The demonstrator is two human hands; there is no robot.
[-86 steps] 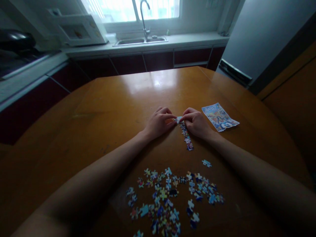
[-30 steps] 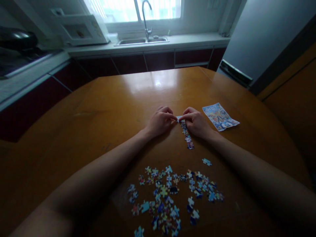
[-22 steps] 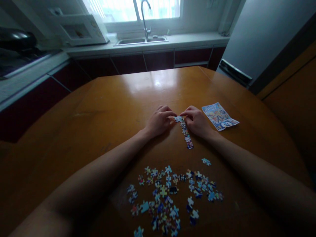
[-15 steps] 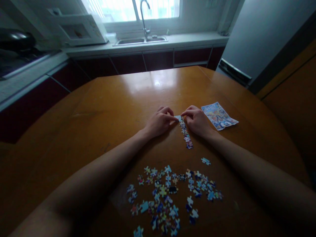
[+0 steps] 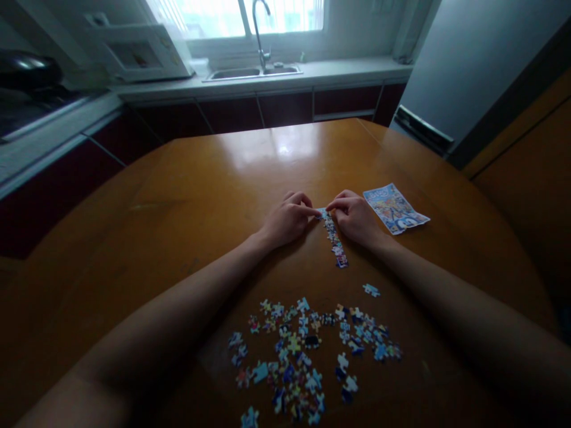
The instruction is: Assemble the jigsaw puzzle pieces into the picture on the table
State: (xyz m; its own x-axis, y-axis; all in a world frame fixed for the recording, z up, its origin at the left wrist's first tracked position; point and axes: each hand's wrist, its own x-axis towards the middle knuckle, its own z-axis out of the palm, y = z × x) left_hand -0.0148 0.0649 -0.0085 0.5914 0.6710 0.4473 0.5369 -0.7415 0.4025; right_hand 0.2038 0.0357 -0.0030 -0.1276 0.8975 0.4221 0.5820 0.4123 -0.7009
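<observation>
Brown wooden tabletop (image 5: 200,178) carries a long, colourful puzzle strip (image 5: 333,239). Bare left hand (image 5: 288,219) and right hand (image 5: 355,220) touch its far end, fingers bent; I can't tell if either grip pinches it.

Dim kitchen, daylight from bright window (image 5: 285,16) above sink (image 5: 234,74). Pale wall (image 5: 352,41) behind sink. Light counter (image 5: 348,68) around it, dark red cabinets (image 5: 236,113) below. White microwave-like box (image 5: 138,53) left of sink; grey fridge (image 5: 482,59) right. Glossy wooden tabletop (image 5: 200,178) in front of sink, glare on its sink-side end.
</observation>
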